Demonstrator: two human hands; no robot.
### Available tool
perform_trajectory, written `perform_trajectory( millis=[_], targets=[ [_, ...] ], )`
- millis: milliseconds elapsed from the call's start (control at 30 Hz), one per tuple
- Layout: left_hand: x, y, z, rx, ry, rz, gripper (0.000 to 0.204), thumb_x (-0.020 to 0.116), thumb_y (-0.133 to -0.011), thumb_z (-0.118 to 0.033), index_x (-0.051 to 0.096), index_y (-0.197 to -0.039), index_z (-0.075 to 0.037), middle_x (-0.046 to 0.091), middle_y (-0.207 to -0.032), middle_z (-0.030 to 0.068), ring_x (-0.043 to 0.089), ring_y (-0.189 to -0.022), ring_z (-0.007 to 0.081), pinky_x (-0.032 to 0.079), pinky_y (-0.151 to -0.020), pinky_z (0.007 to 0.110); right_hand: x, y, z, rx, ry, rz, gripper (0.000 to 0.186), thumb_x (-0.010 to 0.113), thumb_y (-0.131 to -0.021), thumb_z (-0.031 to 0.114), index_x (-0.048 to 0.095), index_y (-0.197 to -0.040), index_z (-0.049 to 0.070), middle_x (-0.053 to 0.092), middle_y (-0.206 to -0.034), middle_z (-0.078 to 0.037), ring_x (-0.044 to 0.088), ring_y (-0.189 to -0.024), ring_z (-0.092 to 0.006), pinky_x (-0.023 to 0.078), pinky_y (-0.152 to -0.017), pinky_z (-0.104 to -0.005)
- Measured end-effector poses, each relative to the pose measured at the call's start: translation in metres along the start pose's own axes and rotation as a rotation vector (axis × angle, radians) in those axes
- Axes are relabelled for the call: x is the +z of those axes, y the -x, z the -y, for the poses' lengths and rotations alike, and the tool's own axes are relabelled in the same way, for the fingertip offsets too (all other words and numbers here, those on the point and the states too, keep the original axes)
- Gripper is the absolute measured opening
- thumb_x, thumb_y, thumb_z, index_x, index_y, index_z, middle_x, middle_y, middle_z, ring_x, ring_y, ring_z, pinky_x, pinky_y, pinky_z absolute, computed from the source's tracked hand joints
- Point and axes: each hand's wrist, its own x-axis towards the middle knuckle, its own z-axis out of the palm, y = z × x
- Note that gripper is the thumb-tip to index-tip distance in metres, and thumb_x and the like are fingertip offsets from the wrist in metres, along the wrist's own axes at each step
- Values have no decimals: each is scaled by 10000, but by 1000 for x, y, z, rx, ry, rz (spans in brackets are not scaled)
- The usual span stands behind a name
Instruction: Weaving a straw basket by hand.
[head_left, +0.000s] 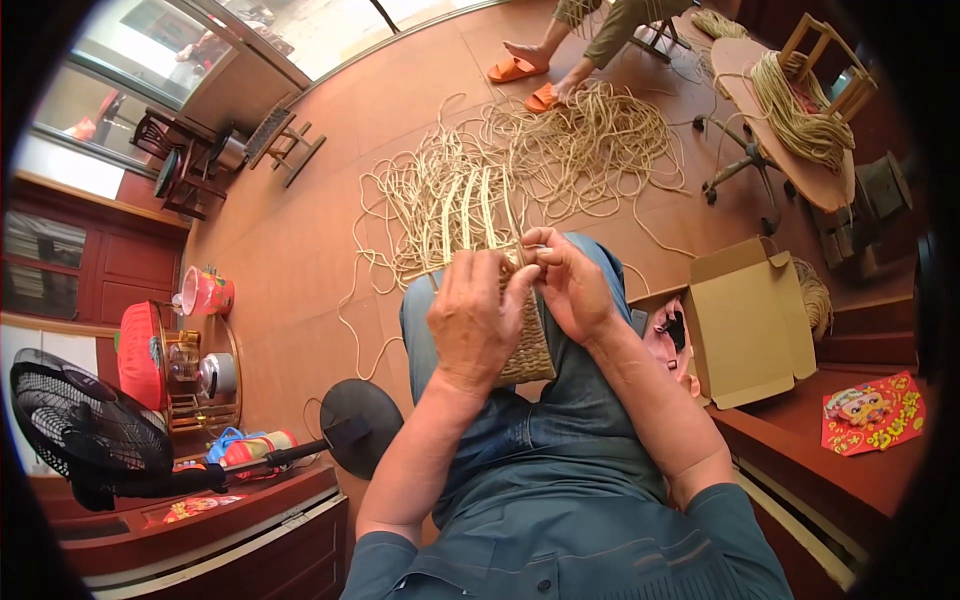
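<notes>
A partly woven straw-coloured piece [533, 350] rests on my jeans-clad lap, with several pale upright strands [470, 205] rising from its far edge. My left hand [475, 315] lies over the upper part of the weave, fingers curled onto that edge and thumb pointing toward my right hand. My right hand [570, 285] has its fingers bent in a pinch at the weave's upper right corner, close to my left thumb; the exact bit of strand between them is too small to make out.
Loose cord [600, 150] spreads over the floor beyond, near another person's feet [570, 85]. A wheeled board [820, 180] holds coiled cord at right, above an open carton [755, 325]. A black standing fan [90, 430], a kettle [217, 373] and stools [285, 145] are at left.
</notes>
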Motion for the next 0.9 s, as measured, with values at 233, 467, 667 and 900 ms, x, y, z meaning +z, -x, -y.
perform_trajectory(
  millis=[233,467,667,900],
  targets=[
    [18,-1,-5,-77,38,-35,217,797,-953,-242,658,-933,-77,665,-888,101,696,-801,309,542,-698,435,-2,9,2,-43,68,-56,243,486,-1067,123,592,-1271,42,658,-1096,-36,625,-999,-113,482,-944,-283],
    [15,2,-7,-82,101,-36,140,755,-980,-164,668,-962,-55,690,-917,114,701,-812,322,549,-708,442,-3,12,-1,-79,99,-65,261,513,-1052,108,565,-1298,34,673,-1112,-50,642,-1017,-123,500,-969,-287],
    [13,8,-8,-126,146,29,189,767,-974,-192,635,-993,-57,669,-962,116,697,-908,328,551,-779,446,-2,11,-4,-100,137,-86,260,508,-1051,111,564,-1293,34,658,-1124,-60,642,-1024,-131,517,-967,-285],
    [16,6,-8,-209,202,49,185,780,-945,-197,653,-931,-63,668,-902,109,695,-805,332,544,-710,459,0,14,-3,-127,159,-88,249,506,-1051,105,564,-1280,29,646,-1155,-63,649,-990,-129,528,-948,-276]
  ],
)
